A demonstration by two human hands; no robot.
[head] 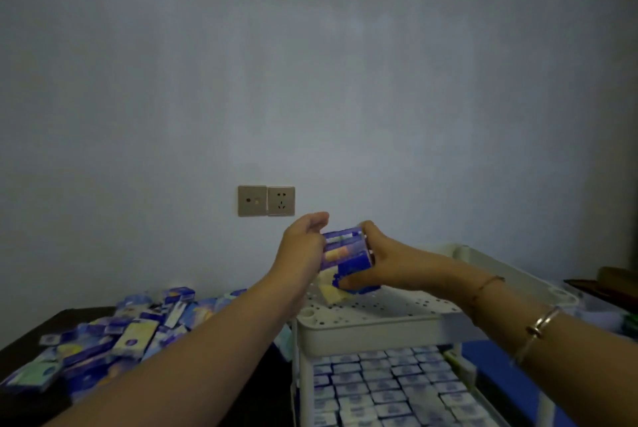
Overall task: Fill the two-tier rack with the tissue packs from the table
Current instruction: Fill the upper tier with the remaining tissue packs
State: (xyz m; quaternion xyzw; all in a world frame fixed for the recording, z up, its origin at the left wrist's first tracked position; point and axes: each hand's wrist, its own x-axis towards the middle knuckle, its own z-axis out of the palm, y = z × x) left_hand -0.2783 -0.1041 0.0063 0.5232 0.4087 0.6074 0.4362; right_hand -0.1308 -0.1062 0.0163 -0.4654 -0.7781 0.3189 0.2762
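Note:
A bundle of blue tissue packs (345, 255) hangs in the air above the far left corner of the rack's top tier (379, 309). My left hand (303, 243) grips its left side and my right hand (383, 261) grips its right side and bottom. The white two-tier rack (366, 337) stands at the lower right. Its perforated top shelf holds one pale yellow pack (333, 292) under the bundle. The lower tier (386, 388) is packed with rows of several upright packs. A loose heap of blue and yellow tissue packs (114, 340) lies on the dark table (69, 318) at the left.
A grey wall with two socket plates (266, 200) rises close behind the table and rack. Blue floor (497, 368) shows right of the rack, with dark objects (607, 285) at the far right edge.

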